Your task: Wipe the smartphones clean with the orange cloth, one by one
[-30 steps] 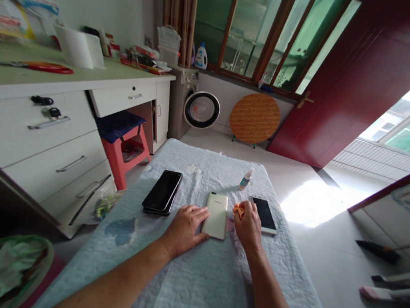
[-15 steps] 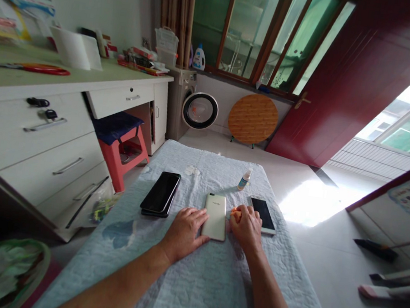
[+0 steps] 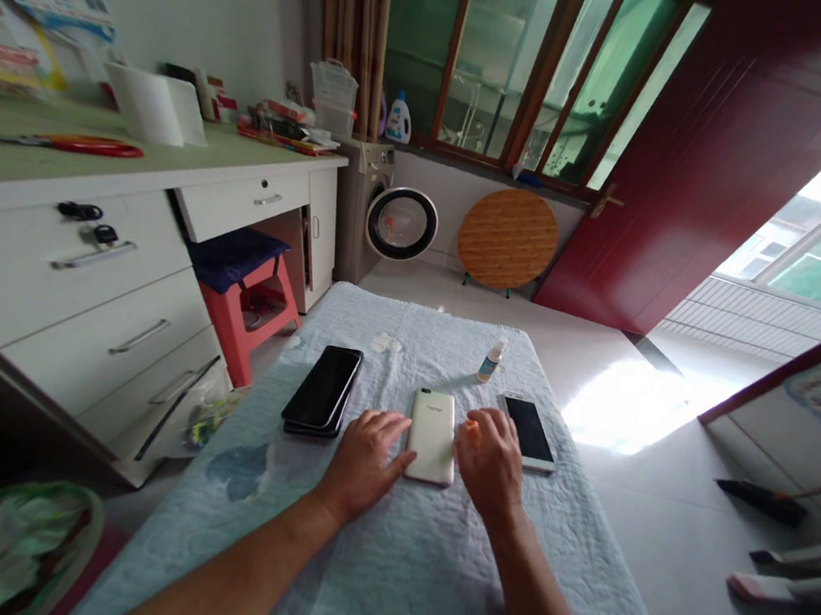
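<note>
A gold phone (image 3: 431,438) lies back side up on the blue quilted cloth, between my two hands. My left hand (image 3: 370,454) is open at its left side, fingers apart, with the thumb and fingertips at the phone's edge. On the other side, my right hand (image 3: 493,458) is curled around a small orange item (image 3: 471,431), mostly hidden by the fingers; I cannot make out its kind. Just right of that hand rests a white phone (image 3: 530,432) with its dark screen up. A stack of black phones (image 3: 324,389) lies to the left.
A small spray bottle (image 3: 492,361) stands toward the far right of the cloth-covered table (image 3: 425,314). At left are a white desk (image 3: 108,303) and a red stool (image 3: 248,311). A bin (image 3: 91,518) sits at the lower left.
My left thumb has moved up along the gold phone's edge, and the hand has drawn slightly left. My right hand has loosened a little around the orange item. The phones keep their places.
</note>
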{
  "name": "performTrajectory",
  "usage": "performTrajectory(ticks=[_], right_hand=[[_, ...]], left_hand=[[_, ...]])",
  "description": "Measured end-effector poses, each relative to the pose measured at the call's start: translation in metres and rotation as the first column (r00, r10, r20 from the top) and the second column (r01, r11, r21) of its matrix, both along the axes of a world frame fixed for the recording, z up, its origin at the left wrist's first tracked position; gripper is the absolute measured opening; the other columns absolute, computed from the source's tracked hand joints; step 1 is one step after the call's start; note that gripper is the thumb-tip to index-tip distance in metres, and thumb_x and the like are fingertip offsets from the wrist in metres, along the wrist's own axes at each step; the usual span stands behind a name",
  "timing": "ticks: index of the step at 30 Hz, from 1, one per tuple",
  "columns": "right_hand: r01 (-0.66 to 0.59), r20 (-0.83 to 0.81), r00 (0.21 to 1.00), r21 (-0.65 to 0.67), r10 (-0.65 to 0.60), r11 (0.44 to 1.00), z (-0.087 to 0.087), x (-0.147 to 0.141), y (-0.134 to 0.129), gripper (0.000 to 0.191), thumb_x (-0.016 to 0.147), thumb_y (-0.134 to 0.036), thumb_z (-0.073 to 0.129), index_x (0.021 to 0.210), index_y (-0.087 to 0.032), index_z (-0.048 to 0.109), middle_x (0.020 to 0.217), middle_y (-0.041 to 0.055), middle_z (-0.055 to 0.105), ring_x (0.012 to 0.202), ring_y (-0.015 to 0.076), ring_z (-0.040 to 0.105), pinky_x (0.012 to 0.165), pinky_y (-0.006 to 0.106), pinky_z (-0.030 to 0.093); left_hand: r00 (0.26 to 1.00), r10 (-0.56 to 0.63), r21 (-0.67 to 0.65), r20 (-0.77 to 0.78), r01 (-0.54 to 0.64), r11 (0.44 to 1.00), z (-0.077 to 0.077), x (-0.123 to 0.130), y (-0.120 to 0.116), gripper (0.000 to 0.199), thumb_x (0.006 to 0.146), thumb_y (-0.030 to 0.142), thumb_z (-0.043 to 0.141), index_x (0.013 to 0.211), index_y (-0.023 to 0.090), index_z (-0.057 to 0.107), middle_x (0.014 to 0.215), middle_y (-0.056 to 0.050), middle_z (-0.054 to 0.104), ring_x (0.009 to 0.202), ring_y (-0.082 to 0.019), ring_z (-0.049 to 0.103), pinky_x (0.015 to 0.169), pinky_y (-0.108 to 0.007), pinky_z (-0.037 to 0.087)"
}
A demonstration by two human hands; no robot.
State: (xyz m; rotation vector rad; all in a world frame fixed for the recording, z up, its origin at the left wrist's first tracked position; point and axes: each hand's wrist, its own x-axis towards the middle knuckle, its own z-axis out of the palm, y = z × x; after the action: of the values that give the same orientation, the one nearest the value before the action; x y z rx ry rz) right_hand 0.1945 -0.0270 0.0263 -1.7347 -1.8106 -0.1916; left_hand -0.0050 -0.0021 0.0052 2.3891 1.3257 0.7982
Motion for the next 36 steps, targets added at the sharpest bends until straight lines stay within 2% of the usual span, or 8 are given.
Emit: performTrajectory(ticks=[2,5,11,15,19,25,31,36], right_hand=[[-0.088,0.022,0.996,-0.106,0.090,0.991,0.001,-0.011,-0.005,0.014,0.089,-0.025,0.049,0.092,-0.019,0.061,0.091,0.0063,0.060,0.089,0.0205,0.053,0.083,0.032,0.039],[-0.050,0.094,0.993,-0.213,0.071,0.976,-0.002,-0.026,-0.008,0.013,0.089,-0.030,0.052,0.087,-0.020,0.060,0.089,0.0073,0.061,0.091,0.0229,0.052,0.084,0.033,0.039],[0.046,0.139,0.990,-0.262,-0.009,0.964,-0.007,-0.034,-0.008,0.014,0.087,-0.033,0.054,0.092,-0.021,0.059,0.091,0.0090,0.062,0.093,0.0251,0.053,0.084,0.035,0.038],[0.011,0.070,0.998,-0.286,0.010,0.958,-0.010,-0.033,-0.007,0.016,0.086,-0.031,0.053,0.096,-0.021,0.060,0.092,0.0091,0.063,0.093,0.0253,0.055,0.084,0.035,0.039],[-0.015,-0.082,0.997,-0.268,-0.007,0.963,-0.015,-0.029,-0.004,0.023,0.085,-0.026,0.051,0.104,-0.019,0.062,0.097,0.0099,0.064,0.096,0.0245,0.056,0.087,0.034,0.041],[-0.017,-0.232,0.972,-0.159,-0.021,0.987,-0.015,-0.025,-0.001,0.022,0.080,-0.021,0.050,0.098,-0.019,0.064,0.100,0.0085,0.063,0.100,0.0227,0.055,0.090,0.034,0.043],[-0.151,-0.451,0.884,-0.028,0.122,0.988,-0.010,-0.035,-0.005,0.027,0.080,-0.022,0.052,0.105,-0.019,0.061,0.121,0.0116,0.056,0.091,0.0188,0.058,0.077,0.031,0.050],[-0.351,-0.524,0.798,-0.003,0.298,0.936,-0.007,-0.041,-0.011,0.037,0.082,-0.024,0.054,0.119,-0.021,0.054,0.136,0.0125,0.049,0.085,0.0153,0.060,0.074,0.030,0.053]], left_hand=[[1.000,0.005,-0.009,0.004,-0.005,1.000,0.000,0.000,0.000,0.034,0.090,0.034,0.056,0.118,0.016,0.062,0.116,-0.009,0.065,0.107,-0.026,0.055,0.095,-0.041,0.044],[1.000,0.002,-0.037,0.030,-0.001,0.999,0.000,0.001,-0.001,0.030,0.091,0.024,0.052,0.119,0.018,0.061,0.113,-0.007,0.067,0.105,-0.024,0.057,0.095,-0.039,0.045],[0.994,-0.024,-0.150,0.109,0.040,0.988,0.003,0.003,-0.003,0.033,0.086,0.016,0.051,0.118,0.018,0.062,0.116,-0.008,0.067,0.100,-0.022,0.061,0.093,-0.036,0.046],[0.986,-0.005,-0.263,0.165,0.049,0.963,0.009,0.004,-0.005,0.036,0.084,0.018,0.052,0.119,0.018,0.062,0.100,-0.007,0.071,0.085,-0.021,0.065,0.085,-0.033,0.049],[0.987,0.010,-0.324,0.161,0.043,0.945,0.014,0.006,-0.008,0.038,0.083,0.021,0.054,0.120,0.016,0.062,0.086,-0.006,0.071,0.078,-0.021,0.066,0.079,-0.031,0.049],[0.984,0.004,-0.323,0.176,0.054,0.945,0.013,0.006,-0.010,0.040,0.082,0.027,0.059,0.121,0.017,0.062,0.093,-0.006,0.071,0.077,-0.020,0.065,0.076,-0.029,0.048],[0.936,-0.067,-0.350,0.345,0.194,0.917,0.022,0.004,-0.011,0.037,0.090,0.046,0.051,0.117,0.023,0.063,0.108,-0.004,0.070,0.092,-0.022,0.066,0.083,-0.029,0.048],[0.881,-0.074,-0.355,0.468,0.264,0.897,0.029,0.001,-0.011,0.040,0.097,0.044,0.037,0.119,0.022,0.062,0.111,-0.005,0.069,0.103,-0.022,0.063,0.089,-0.029,0.046]])
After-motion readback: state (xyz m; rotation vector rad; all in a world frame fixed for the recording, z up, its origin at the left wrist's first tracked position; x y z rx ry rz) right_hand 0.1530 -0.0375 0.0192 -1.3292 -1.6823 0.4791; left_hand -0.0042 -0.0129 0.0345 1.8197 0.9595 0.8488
